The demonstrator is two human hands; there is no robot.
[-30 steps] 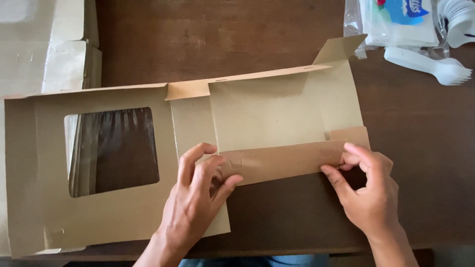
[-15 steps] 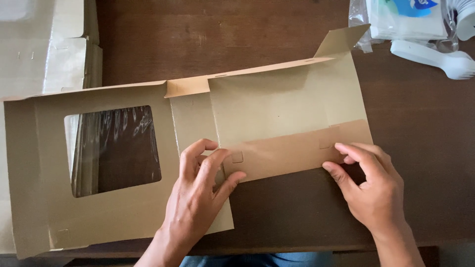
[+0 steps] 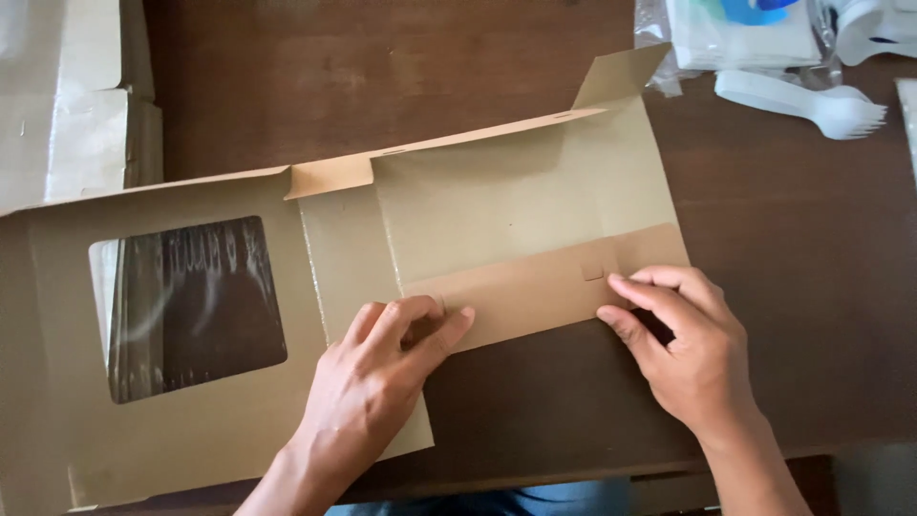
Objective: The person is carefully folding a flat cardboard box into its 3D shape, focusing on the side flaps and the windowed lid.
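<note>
An unfolded brown cardboard box blank (image 3: 516,201) lies flat on a dark wooden table (image 3: 783,239). Its left panel has a square clear plastic window (image 3: 191,306). A long front flap (image 3: 535,291) is folded inward over the middle panel. My left hand (image 3: 387,368) presses its fingertips on the left end of that flap. My right hand (image 3: 683,349) pinches the flap's right end near a small square slot. A small corner tab (image 3: 619,75) stands up at the far right.
A stack of flat pale cardboard (image 3: 67,96) lies at the far left. White plastic forks (image 3: 812,100) and clear plastic bags (image 3: 745,33) with white items sit at the far right. The table's near edge runs below my hands.
The front flap has been pressed flatter onto the middle panel. My right hand shifted slightly inward along the flap's right end; my left hand stays on the left end.
</note>
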